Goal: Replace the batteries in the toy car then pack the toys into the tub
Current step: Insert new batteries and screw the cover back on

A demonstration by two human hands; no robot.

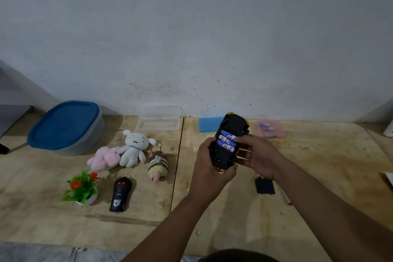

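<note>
Hands meet over the plywood tabletop: the left hand grips the upturned yellow-and-black toy car, its long axis running away toward the wall, while the right hand steadies its side at the blue batteries. The black battery cover lies just under the right wrist, nearer that hand. Far left, well apart, stands the blue-lidded grey tub.
</note>
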